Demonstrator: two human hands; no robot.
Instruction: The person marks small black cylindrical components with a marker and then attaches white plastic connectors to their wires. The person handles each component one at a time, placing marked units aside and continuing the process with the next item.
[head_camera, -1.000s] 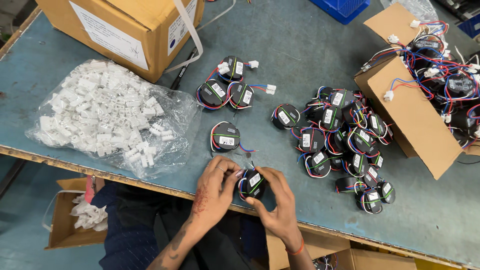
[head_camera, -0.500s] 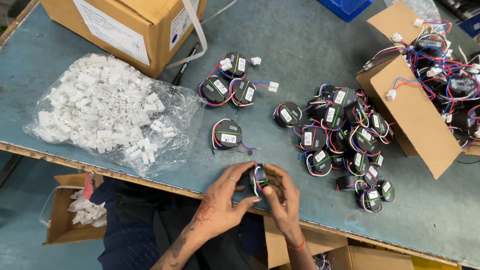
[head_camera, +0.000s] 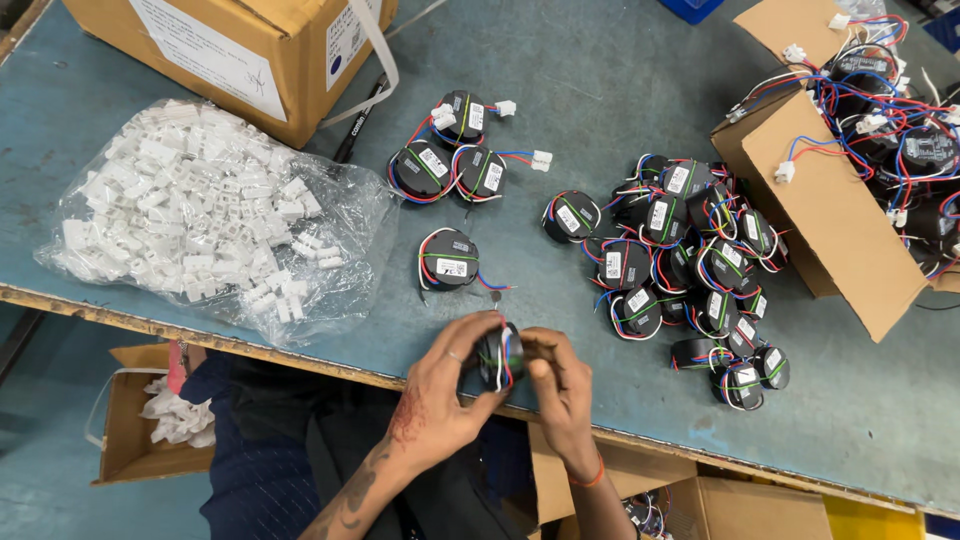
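Fingers of both hands close around one small round black coil, held on edge between them just above the near edge of the table. Left hand grips it from the left, fingertips curled over the top. Right hand pinches it from the right, thumb against the face. Red, white and blue wires run across the coil where the fingers meet.

Just beyond the hands, a single coil lies flat on the blue-grey surface, wires trailing to its right. Further back, a cluster of three coils with white plug ends. To the right, a loose heap of coils, many touching or overlapping. Far right, an open cardboard box lies tipped, holding more wired coils. To the left, a clear plastic bag of white connectors. Behind it, a closed carton.
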